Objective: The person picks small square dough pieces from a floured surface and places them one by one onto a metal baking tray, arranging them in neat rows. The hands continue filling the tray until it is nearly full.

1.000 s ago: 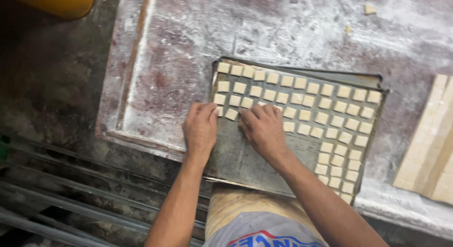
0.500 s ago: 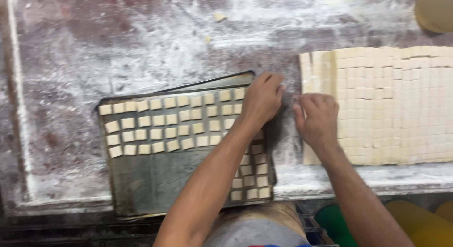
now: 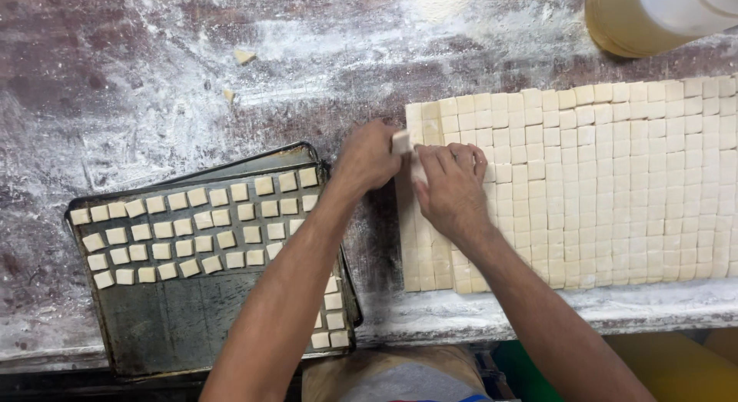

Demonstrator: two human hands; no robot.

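I'm looking over a floury worktop (image 3: 154,87). My left hand (image 3: 369,157) is pinching one dough square (image 3: 401,141); my right hand (image 3: 452,188), fingers curled, is pressing the cut dough sheet (image 3: 600,187). Soft neighbouring squares risk sticking, tearing beside the baking tray (image 3: 192,325).

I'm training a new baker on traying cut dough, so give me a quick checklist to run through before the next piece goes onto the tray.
1. Piece in left hand: one dough square pinched, ok.
2. Right hand on the cut dough sheet: ok.
3. Room on the tray: bare lower part, ok.
4. Squares on the tray set apart: mostly, ok.
5. Table floured: ok.
6. Piece free of its neighbours: cannot tell.
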